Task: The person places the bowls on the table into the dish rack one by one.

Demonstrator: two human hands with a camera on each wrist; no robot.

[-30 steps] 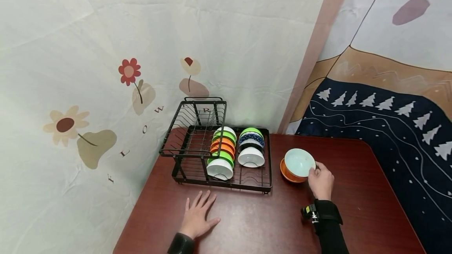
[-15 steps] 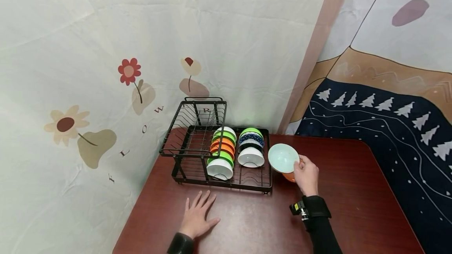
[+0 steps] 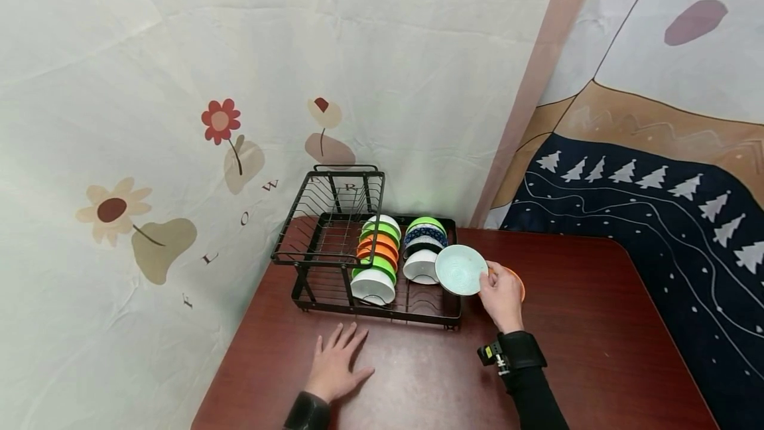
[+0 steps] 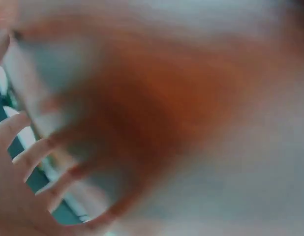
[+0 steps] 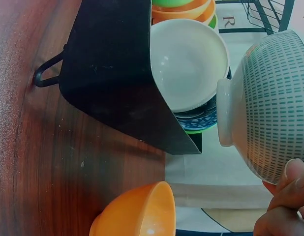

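My right hand (image 3: 503, 296) pinches the rim of a pale bowl (image 3: 461, 271), which is tilted and held over the right edge of the black dish rack (image 3: 418, 314). Seen from the right wrist, this bowl (image 5: 275, 108) has a pattern of small green dashes outside and a white foot. An orange bowl (image 5: 137, 211) stands on the table, mostly hidden behind my right hand in the head view. My left hand (image 3: 335, 367) rests on the table in front of the rack with its fingers spread. The left wrist view is mostly blurred.
Two rows of bowls stand on edge in the rack; a white bowl (image 3: 373, 286) fronts the left row and another white bowl (image 3: 421, 267) the right. A raised wire basket (image 3: 328, 217) covers the rack's left side. A fabric wall (image 3: 418, 85) rises behind the table.
My right hand has lifted the pale bowl off the orange one and carried it left to the rack's right edge, tilting it. The left hand has stayed on the table.
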